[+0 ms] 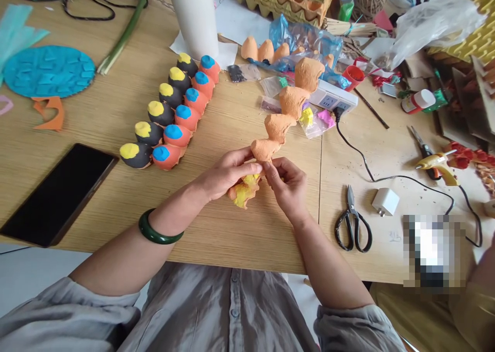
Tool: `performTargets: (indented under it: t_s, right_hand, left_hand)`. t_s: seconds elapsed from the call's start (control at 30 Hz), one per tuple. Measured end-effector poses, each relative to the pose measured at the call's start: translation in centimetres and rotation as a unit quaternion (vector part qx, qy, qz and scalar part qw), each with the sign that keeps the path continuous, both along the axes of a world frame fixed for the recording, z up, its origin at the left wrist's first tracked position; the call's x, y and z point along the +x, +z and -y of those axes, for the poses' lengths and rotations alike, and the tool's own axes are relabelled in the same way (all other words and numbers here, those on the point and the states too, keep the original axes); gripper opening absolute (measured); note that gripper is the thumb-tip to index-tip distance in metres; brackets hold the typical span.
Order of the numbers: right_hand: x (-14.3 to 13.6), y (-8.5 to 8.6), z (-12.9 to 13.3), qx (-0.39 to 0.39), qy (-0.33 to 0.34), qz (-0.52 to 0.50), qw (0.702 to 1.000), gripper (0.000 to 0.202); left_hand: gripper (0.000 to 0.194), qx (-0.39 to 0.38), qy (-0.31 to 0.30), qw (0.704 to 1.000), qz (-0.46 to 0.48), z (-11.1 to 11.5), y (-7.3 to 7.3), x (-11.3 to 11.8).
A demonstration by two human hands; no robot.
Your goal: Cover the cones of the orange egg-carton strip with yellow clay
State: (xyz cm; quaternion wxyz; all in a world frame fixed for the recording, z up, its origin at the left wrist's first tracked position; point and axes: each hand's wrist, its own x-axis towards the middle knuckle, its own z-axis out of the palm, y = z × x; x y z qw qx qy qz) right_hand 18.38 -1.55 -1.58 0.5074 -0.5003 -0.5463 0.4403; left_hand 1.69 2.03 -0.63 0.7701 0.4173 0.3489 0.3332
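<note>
Both my hands hold a strip of egg carton (280,125), a row of several orange-coated cups that slants up and away over the table. My left hand (235,171) grips it from the left near its lower end, thumb on top. From the right, my right hand (285,182) pinches its edge, thumb close to the left thumb. Yellow shows inside the lowest cup (244,193). To the left stand two rows of carton cups, black ones with yellow tops (160,110) and red-orange ones with blue tops (183,114).
A phone (58,192) lies left, below a blue oval piece (49,71). Scissors (352,220), a white plug adapter (385,201) and a glue gun (436,165) lie right. A power strip (334,98) with a cord, a white bottle (195,19) and stacked egg trays (282,4) stand behind.
</note>
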Motion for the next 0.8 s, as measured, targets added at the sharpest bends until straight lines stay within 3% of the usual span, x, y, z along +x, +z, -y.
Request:
performTargets:
  t_s: [0.4, 0.57, 0.8]
  right_hand:
    - [-0.27, 0.54, -0.02, -0.113, -0.020, -0.131, 0.985, 0.046]
    - [-0.24, 0.84, -0.09, -0.131, -0.025, -0.135, 0.982, 0.048]
    - [-0.12, 0.84, -0.20, -0.137, -0.026, -0.131, 0.982, 0.051]
  left_hand:
    - [0.054, 0.056, -0.036, 0.998, 0.008, 0.05, -0.43, -0.13]
    - [0.061, 0.087, -0.046, 0.995, 0.012, 0.08, -0.60, -0.21]
    - [0.056, 0.109, -0.066, 0.992, 0.015, -0.03, -0.51, -0.21]
